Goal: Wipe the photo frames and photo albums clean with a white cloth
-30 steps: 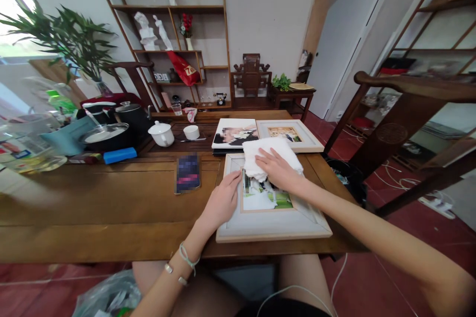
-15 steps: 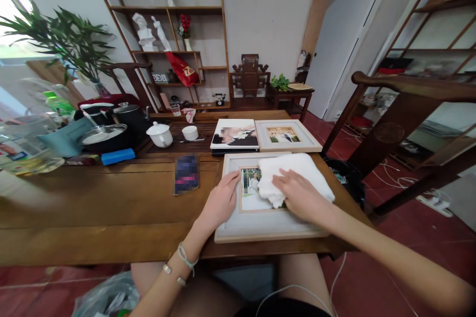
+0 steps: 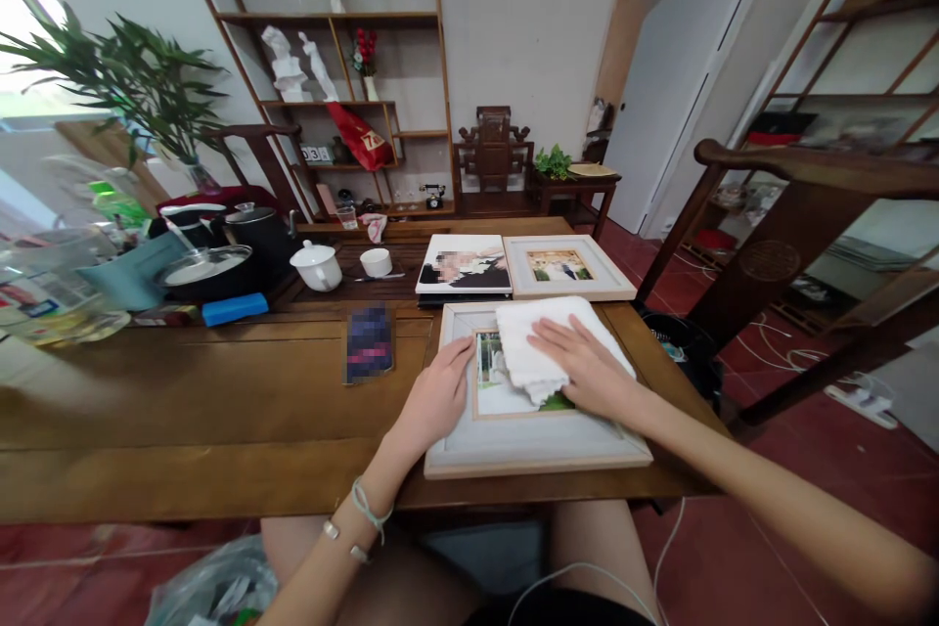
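A light wood picture frame (image 3: 459,435) with a pale mat lies flat near the table's front edge. Behind its inner border is a photo (image 3: 490,389), partly covered by a folded white cloth (image 3: 524,342). My right hand (image 3: 583,362) presses on the cloth with fingers extended and holds it against the frame. My left hand (image 3: 438,391) rests on the frame's left border, its fingers stretched out and nothing held in them. The cloth and my right hand hide the photo's right side.
Behind lie a photo album (image 3: 464,266) and a second picture frame (image 3: 616,286). A dark blurred item (image 3: 370,342) is left of my left hand. A white teapot (image 3: 317,266), cup (image 3: 376,262), pan (image 3: 206,272) and blue box (image 3: 235,309) stand farther left. A wooden chair (image 3: 778,259) is at right.
My right hand and the white cloth have slid slightly left and up across the frame, uncovering a green patch of the photo's lower part. My left hand stays in place.
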{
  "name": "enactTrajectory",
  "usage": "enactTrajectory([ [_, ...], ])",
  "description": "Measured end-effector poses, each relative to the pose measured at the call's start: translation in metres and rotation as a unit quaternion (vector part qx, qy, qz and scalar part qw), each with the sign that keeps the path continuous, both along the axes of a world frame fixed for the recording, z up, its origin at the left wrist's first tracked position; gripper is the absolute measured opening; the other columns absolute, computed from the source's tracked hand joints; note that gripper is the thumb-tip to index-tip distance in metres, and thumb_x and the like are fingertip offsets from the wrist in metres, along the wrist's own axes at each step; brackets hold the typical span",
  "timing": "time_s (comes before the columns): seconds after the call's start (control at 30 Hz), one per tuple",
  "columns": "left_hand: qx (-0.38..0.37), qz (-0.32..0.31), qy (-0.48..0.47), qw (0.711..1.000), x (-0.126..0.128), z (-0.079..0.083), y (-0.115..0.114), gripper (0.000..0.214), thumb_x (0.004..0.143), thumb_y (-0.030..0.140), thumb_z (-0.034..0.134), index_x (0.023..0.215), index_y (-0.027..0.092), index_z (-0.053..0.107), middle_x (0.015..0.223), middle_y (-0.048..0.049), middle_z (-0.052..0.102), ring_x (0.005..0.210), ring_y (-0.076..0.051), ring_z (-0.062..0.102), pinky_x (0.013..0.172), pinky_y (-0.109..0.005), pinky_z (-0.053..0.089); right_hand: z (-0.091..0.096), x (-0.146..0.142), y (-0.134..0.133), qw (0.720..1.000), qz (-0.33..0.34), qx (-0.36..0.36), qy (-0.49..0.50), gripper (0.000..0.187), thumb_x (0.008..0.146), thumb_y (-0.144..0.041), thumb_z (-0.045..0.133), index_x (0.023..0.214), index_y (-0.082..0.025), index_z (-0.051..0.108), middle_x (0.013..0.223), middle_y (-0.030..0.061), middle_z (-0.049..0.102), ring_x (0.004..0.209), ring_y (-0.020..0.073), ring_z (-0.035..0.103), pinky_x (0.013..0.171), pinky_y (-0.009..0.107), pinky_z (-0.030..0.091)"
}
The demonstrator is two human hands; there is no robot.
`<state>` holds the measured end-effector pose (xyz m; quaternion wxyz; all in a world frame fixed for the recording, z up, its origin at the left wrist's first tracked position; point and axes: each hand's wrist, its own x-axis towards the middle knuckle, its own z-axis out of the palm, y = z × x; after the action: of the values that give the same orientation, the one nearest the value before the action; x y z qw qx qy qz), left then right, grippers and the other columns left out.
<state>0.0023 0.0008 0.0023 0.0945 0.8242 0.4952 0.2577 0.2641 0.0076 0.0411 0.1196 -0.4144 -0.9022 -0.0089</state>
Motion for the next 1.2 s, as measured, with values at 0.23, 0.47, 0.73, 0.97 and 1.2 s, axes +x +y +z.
enactTrajectory([
  [0.23,-0.012,0.003,0.002,1.0,0.0,0.003,-0.001,0.046,0.092,0.011,0.034,0.135,0.015,0.05,0.146,-0.0118,0.045,0.134,-0.023,0.042,0.112,-0.043,0.038,0.001,-0.016,0.046,0.989,-0.13,0.064,-0.018,0.066,0.073,-0.004,0.048,0.139,-0.006,0.045,0.147,0.018,0.044,0.142,0.033,0.029,0.116,0.055,0.018],
  [0.47,-0.013,0.009,0.002,1.0,0.001,0.001,0.0,0.046,0.092,0.011,0.035,0.136,0.014,0.049,0.145,-0.0113,0.045,0.134,-0.024,0.042,0.112,-0.042,0.038,0.009,-0.035,-0.022,0.99,-0.112,-0.016,-0.08,0.066,0.071,-0.004,0.047,0.136,-0.003,0.048,0.143,0.0217,0.048,0.136,0.0367,0.038,0.111,0.055,0.029],
  [0.73,-0.008,0.003,0.01,1.0,0.0,-0.002,0.001,0.047,0.092,0.01,0.036,0.137,0.014,0.048,0.146,-0.0113,0.044,0.136,-0.023,0.04,0.113,-0.041,0.036,0.007,-0.04,-0.126,0.997,0.024,0.041,-0.053,0.067,0.064,-0.011,0.051,0.131,-0.007,0.055,0.131,0.0204,0.06,0.121,0.0357,0.056,0.095,0.047,0.052],
  [0.97,-0.008,0.002,0.013,1.0,0.0,-0.001,0.001,0.047,0.092,0.01,0.035,0.136,0.011,0.048,0.145,-0.0128,0.045,0.135,-0.024,0.042,0.113,-0.043,0.037,-0.015,-0.021,-0.08,0.994,-0.016,0.103,-0.046,0.074,0.062,0.0,0.045,0.135,-0.006,0.049,0.14,0.0184,0.053,0.133,0.034,0.045,0.108,0.054,0.038],
  [1.2,0.001,0.004,0.001,1.0,-0.001,-0.001,0.0,0.046,0.092,0.01,0.036,0.135,0.015,0.05,0.144,-0.0111,0.046,0.134,-0.023,0.043,0.112,-0.042,0.038,-0.008,0.012,0.007,0.987,-0.099,0.113,-0.06,0.067,0.069,0.002,0.044,0.135,-0.008,0.049,0.142,0.0175,0.051,0.136,0.0312,0.04,0.111,0.054,0.032],
])
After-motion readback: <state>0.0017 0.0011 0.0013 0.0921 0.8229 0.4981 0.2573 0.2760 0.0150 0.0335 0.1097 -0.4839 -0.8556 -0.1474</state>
